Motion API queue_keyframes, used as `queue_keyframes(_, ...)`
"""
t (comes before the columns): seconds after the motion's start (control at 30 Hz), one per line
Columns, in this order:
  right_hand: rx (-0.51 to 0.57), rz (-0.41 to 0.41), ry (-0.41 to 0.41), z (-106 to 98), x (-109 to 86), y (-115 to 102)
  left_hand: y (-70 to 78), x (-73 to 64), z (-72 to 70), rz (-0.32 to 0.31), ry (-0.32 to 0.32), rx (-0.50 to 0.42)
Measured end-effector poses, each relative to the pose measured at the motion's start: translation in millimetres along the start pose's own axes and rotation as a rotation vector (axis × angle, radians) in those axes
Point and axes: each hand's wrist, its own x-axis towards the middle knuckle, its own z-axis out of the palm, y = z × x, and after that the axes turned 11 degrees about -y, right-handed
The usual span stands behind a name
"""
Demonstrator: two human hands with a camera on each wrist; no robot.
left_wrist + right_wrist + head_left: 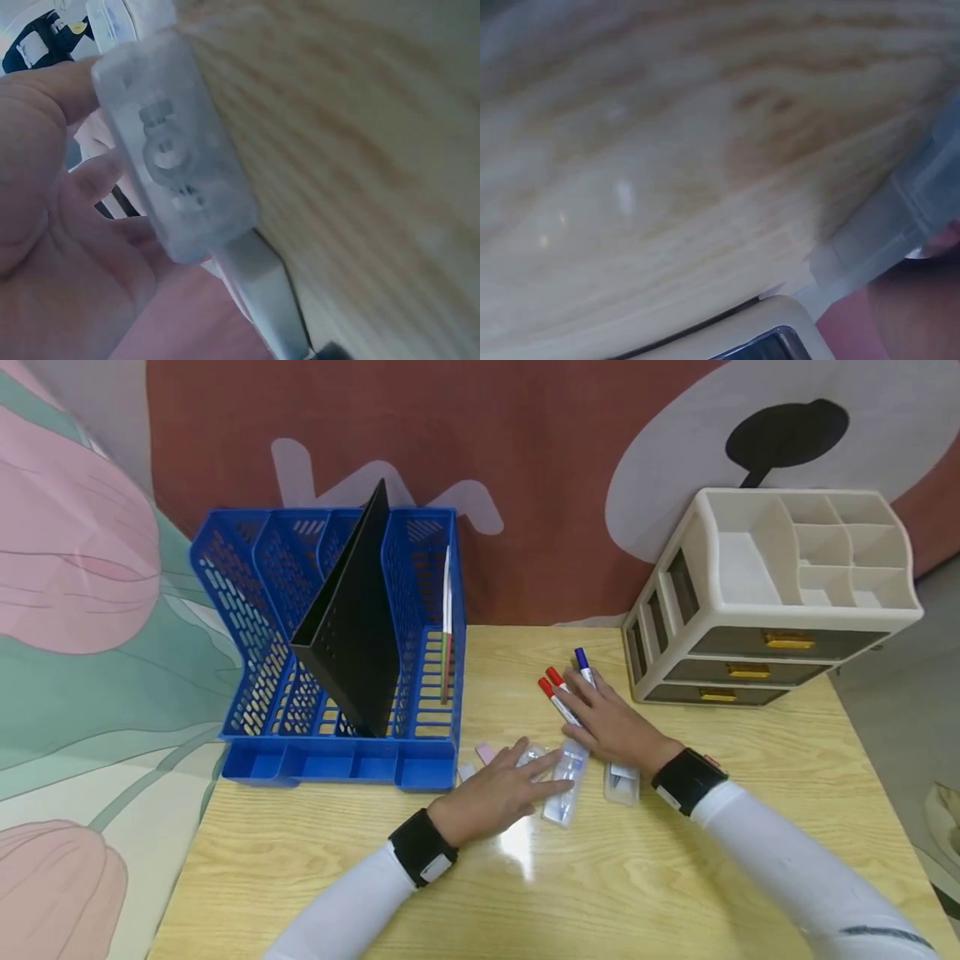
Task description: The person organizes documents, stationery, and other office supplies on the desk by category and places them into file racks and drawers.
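My left hand lies low over the table with its fingers spread, the fingertips at a slim clear plastic case. In the left wrist view, a clear box with small items inside lies against the thumb and fingers. Fingers extended, my right hand rests over two red-capped markers and a blue-capped marker; its palm hides their lower ends. Another small clear case sits beneath the right wrist. Next to the left fingers are a pink block and a small whitish block.
A blue file rack stands at the left, holding a black folder and some thin upright items. At the back right is a cream drawer organizer with an open compartment top. Patterned cloth hangs behind the wooden table.
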Motion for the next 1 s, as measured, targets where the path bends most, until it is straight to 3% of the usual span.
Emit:
queue_keyframes(0.13, 0.028, 0.027, 0.019, -4, -11.7, 0, 0.1, 1.2, -0.2, -0.041, 0.012, -0.043)
queue_keyframes(0.27, 0.068, 0.056, 0.046, -13, -29.4, -1, 0.2, 0.0, -1.9, -0.098, 0.068, -0.102)
queue_keyframes(0.5, 0.143, 0.110, 0.115, -31, -63.6, 0, -2.4, -12.4, -3.7, -0.178, 0.170, -0.156)
queue_keyframes(0.7, 0.143, 0.147, 0.185, -44, -92.1, 3, -6.1, -20.4, -0.2, -0.237, 0.226, -0.206)
queue_keyframes(0.87, 0.213, 0.162, 0.286, -55, -110.4, 9, -6.8, -27.0, 2.9, -0.257, 0.262, -0.229)
queue_keyframes(1.0, 0.382, 0.183, 0.426, -68, -123.3, 13, -5.5, -30.7, 3.1, -0.251, 0.292, -0.220)
